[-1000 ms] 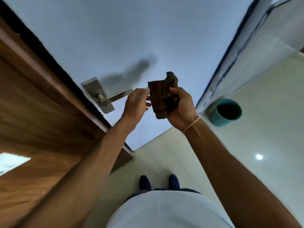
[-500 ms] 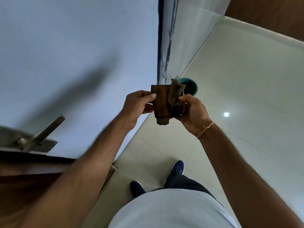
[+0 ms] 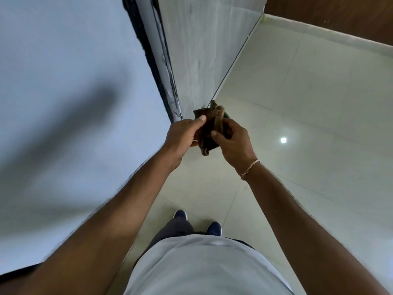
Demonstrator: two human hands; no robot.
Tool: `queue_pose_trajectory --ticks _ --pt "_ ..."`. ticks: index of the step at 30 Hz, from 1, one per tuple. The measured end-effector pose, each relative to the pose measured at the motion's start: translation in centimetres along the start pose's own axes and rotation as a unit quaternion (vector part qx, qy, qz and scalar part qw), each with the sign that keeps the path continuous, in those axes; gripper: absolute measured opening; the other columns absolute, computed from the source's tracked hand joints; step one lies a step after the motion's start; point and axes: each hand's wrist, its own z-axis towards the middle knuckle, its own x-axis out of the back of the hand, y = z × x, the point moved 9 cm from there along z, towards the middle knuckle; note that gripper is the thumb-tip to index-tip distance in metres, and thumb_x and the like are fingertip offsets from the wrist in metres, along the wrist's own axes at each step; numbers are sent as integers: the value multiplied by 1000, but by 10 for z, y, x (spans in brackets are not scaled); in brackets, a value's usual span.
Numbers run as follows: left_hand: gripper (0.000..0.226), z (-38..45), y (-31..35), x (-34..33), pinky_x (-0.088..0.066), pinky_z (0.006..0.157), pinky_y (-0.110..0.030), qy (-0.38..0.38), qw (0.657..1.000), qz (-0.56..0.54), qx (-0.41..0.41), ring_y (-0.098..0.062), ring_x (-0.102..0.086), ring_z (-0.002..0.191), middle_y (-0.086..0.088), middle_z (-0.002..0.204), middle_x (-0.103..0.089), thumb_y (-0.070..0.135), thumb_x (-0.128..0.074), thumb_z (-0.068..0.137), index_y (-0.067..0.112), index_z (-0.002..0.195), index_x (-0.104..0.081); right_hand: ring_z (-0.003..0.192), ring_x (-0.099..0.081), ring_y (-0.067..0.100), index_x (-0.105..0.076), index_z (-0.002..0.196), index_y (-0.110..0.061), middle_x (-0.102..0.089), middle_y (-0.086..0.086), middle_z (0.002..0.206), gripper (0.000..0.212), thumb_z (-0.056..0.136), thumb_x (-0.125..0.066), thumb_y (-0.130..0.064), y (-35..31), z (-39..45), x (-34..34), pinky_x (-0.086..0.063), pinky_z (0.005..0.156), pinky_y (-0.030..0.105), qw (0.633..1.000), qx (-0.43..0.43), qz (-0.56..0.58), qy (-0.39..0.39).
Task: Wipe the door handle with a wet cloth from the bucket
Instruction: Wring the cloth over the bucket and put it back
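A dark brown cloth (image 3: 209, 133) is bunched between both hands at the middle of the head view. My left hand (image 3: 184, 134) grips its left side, thumb on top. My right hand (image 3: 235, 143), with a thin bracelet at the wrist, holds its right side. The cloth hangs in the air above the floor, near the foot of the dark door frame (image 3: 163, 86). The door handle is out of view. Only a thin dark sliver behind the cloth hints at the bucket; the cloth and hands cover it.
The pale blue door (image 3: 63, 103) fills the left side, with arm shadows on it. A white wall (image 3: 202, 50) stands behind the frame. Glossy pale floor tiles (image 3: 308, 135) spread to the right, up to a brown wooden surface at the top right. My feet stand below.
The view has swung right, away from the door handle, which has left the frame. Both hands with the cloth now sit over the teal bucket, hiding it.
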Motion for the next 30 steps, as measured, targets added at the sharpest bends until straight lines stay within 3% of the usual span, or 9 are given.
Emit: queue_pose_trajectory --ticks 3,7,10,12,15,17,22,26,30 --pt "33 27 16 -19 -64 84 -34 -17 1000 9 -12 -15 -79 94 2 94 -83 50 -79 92 18 100 -81 115 -74 30 -66 136 -12 -77 11 121 47 94 -63 8 0 29 9 -60 103 50 999 6 3 -32" --pt "29 75 30 -33 -66 79 -32 -26 999 8 -20 -16 -81 93 -1 98 -84 30 -88 88 13 110 -79 103 -76 29 -70 126 -5 -77 13 107 39 97 -54 15 6 80 27 -61 102 48 996 -41 72 -10" --pt "6 129 33 -34 -67 89 -44 -16 1000 8 3 -23 -80 93 -5 94 -83 12 -77 93 16 97 -79 86 -75 27 -73 119 -2 -76 16 95 37 96 -51 16 12 124 37 -65 91 46 988 -93 121 10" --pt "12 160 36 -36 -65 95 -50 -9 999 4 32 -31 -79 99 -12 96 -82 9 -70 95 15 93 -79 75 -75 20 -73 122 2 -75 12 88 35 97 -51 15 15 149 48 -67 79 36 983 -128 124 43" --pt "13 204 49 -43 -65 96 -52 -14 998 -15 65 -37 -77 105 -19 105 -80 6 -66 96 12 99 -77 82 -78 27 -80 108 -13 -78 9 87 34 92 -55 3 19 185 68 -69 78 43 978 -160 88 101" --pt "12 227 60 -52 -66 92 -50 -28 998 -1 63 -34 -78 102 -15 103 -81 6 -70 93 13 101 -75 92 -78 29 -81 103 -26 -81 4 91 37 82 -55 -8 8 204 72 -66 85 49 985 -129 -2 116" --pt "18 264 88 -76 -67 83 -41 -49 998 31 40 -26 -79 100 -7 103 -81 18 -80 89 16 107 -75 88 -71 28 -75 122 -23 -80 3 96 41 89 -54 -10 -32 250 53 -61 83 43 985 -27 -159 65" --pt "27 288 109 -77 -65 92 -53 -6 1000 26 17 -25 -80 95 -1 94 -82 33 -80 72 23 97 -77 93 -72 28 -75 122 -22 -79 4 99 39 92 -52 -10 -26 286 62 -61 87 46 986 -54 -148 52" --pt "30 303 120 -87 -65 94 -55 33 999 0 18 -23 -80 92 -2 92 -82 35 -82 71 22 97 -75 101 -74 30 -78 113 -24 -80 6 100 44 87 -43 -22 -11 316 66 -60 93 55 995 -88 -44 6"
